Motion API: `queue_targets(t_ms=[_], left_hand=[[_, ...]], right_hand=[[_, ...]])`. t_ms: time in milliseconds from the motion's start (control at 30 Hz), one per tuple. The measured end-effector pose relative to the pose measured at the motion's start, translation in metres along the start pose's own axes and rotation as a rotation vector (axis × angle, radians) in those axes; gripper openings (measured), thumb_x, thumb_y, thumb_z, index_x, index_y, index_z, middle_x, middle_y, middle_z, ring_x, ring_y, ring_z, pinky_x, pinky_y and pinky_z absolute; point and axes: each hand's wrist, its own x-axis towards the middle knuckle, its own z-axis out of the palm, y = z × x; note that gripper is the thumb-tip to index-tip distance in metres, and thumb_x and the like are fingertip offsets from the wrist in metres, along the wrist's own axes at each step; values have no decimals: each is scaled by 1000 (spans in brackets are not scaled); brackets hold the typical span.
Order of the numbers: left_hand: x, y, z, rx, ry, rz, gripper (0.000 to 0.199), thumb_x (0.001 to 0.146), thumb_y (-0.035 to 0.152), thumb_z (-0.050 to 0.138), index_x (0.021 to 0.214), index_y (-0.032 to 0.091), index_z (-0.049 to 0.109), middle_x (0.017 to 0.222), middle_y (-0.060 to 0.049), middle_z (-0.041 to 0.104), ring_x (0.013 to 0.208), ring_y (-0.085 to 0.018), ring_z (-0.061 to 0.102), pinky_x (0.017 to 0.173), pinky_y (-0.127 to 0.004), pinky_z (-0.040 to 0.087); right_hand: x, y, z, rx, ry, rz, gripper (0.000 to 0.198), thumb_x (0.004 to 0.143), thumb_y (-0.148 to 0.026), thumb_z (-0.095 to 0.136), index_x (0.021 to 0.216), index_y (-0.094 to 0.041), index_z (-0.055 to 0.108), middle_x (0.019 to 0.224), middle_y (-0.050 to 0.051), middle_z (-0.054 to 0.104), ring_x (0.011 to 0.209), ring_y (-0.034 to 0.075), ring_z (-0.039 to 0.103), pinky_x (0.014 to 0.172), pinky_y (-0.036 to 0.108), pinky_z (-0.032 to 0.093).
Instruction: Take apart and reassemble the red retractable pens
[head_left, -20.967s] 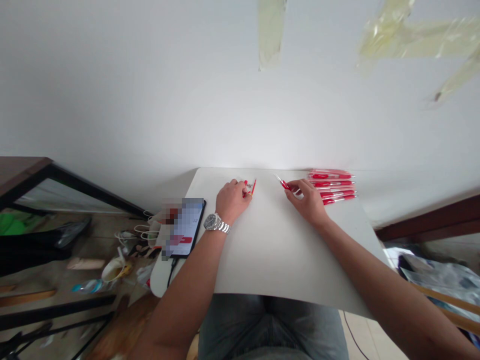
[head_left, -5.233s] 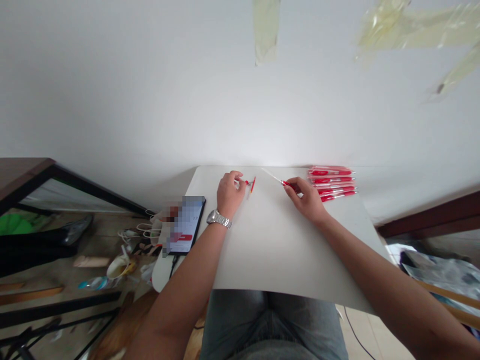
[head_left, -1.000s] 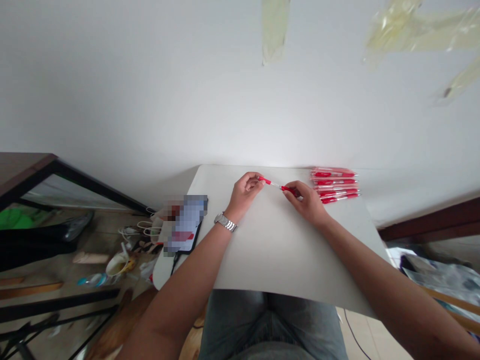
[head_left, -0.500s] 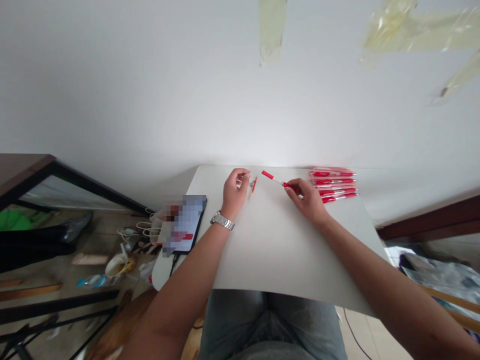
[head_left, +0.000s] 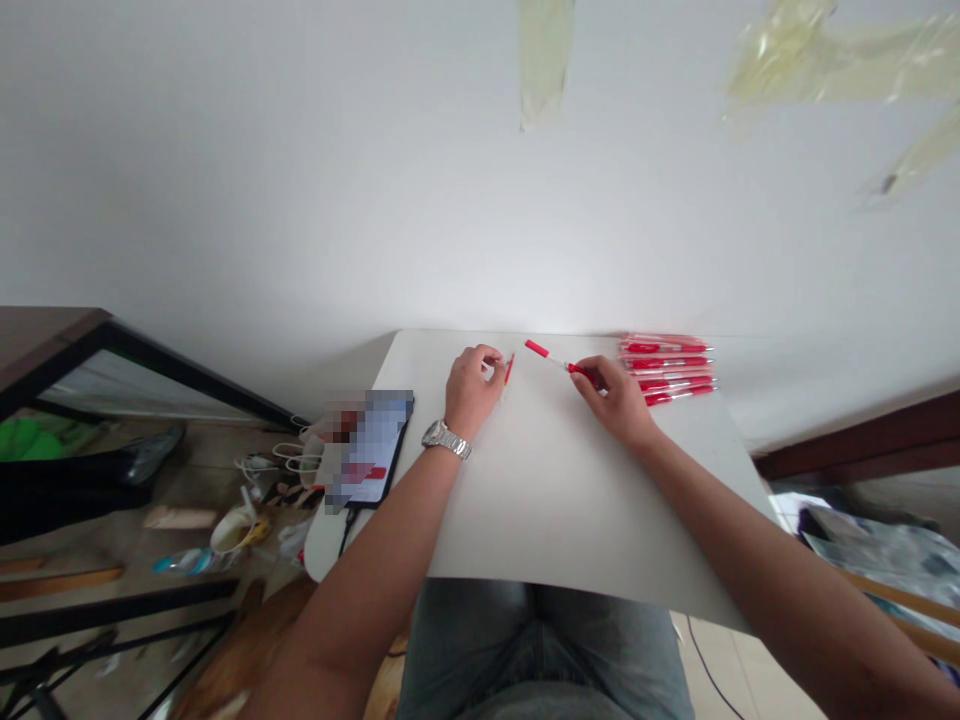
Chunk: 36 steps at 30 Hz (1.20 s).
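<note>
My right hand (head_left: 616,400) is closed around the red grip of a clear-barrelled pen (head_left: 556,361), whose red end points up and left. Across from it, my left hand (head_left: 474,388), with a metal-band watch at the wrist, has thumb and forefinger curled together in a pinch. What those fingertips hold, if anything, is hidden. A thin red and yellow pen refill (head_left: 510,369) is right beside them; whether they touch it I cannot tell. Several red pens (head_left: 670,368) lie side by side beyond my right hand, at the table's back right.
A phone (head_left: 379,450) with a cable lies on the left part of the white table (head_left: 555,500), which stands against a wall. To the left, a dark-framed table (head_left: 52,335) and floor clutter are visible. Plastic bags (head_left: 885,550) are at the lower right.
My left hand has shifted slightly down and to the right, its fingers curling closer to the refill. A small grey piece beside the refill is now hidden. My right hand has barely moved.
</note>
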Motion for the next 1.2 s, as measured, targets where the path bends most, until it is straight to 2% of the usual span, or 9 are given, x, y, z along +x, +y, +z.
queue_targets(t_ms=[400,567,667,933,1200], left_hand=[[-3,9,-4,167,-68,16,15,85,22,75,92,25,62,100,-8,63,96,-30,58,94,-47,46],[-3,9,-6,261,-25,71,15,82,24,79,80,25,64,94,-7,61,91,-28,57,89,-44,46],[-5,8,-7,321,-44,65,16,82,28,80,75,24,66,91,-8,61,88,-28,57,85,-44,47],[-4,20,-14,504,-195,-57,10,89,33,71,84,25,74,101,-7,67,95,-26,61,86,-40,49],[-2,19,-16,475,-220,-30,7,86,29,72,82,25,76,98,-7,69,92,-26,62,80,-40,49]], right_hand=[[0,-2,-1,5,-3,20,38,99,-59,58,100,-22,66,83,5,69,70,19,62,65,34,50],[0,-2,-1,18,-5,25,36,99,-57,59,101,-22,66,85,5,69,72,19,62,67,34,51],[-1,0,-1,22,-7,35,37,98,-58,60,101,-22,67,85,5,69,73,19,63,68,33,51],[-1,1,-1,19,-4,38,35,98,-56,62,100,-21,67,87,5,71,74,19,65,68,33,51],[-2,0,-1,9,-3,45,32,97,-53,63,100,-21,68,86,5,70,74,19,63,68,34,50]])
